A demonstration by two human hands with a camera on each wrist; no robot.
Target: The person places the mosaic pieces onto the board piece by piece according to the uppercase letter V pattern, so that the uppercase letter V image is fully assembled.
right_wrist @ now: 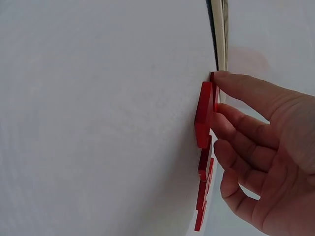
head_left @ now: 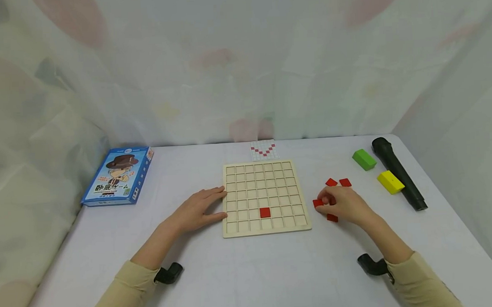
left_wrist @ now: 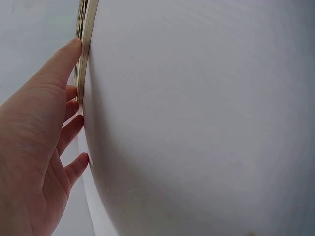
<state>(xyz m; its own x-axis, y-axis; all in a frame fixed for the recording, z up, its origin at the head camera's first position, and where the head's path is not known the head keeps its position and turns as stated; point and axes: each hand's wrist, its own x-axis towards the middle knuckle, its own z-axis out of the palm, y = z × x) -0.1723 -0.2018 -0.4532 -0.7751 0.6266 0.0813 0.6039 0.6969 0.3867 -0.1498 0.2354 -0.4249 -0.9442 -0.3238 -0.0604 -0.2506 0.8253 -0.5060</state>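
Red tile [head_left: 317,203], centre-right, is pinched by right hand [head_left: 345,203]; spread left hand [head_left: 196,210] touches board [head_left: 263,193]; slack pinch could lose it.

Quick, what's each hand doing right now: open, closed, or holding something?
Left hand: open, touching the left edge of the wooden grid board.
Right hand: closed, pinching a red tile.

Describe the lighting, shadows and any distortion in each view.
Head: soft, even light, with a faint shadow below the left hand; left wrist: a soft shadow spreads across the white tabletop, whose outline looks bowed, and the frame's right side darkens; right wrist: dim light, a diffuse shadow beside the red tiles; no harsh glare in any view.
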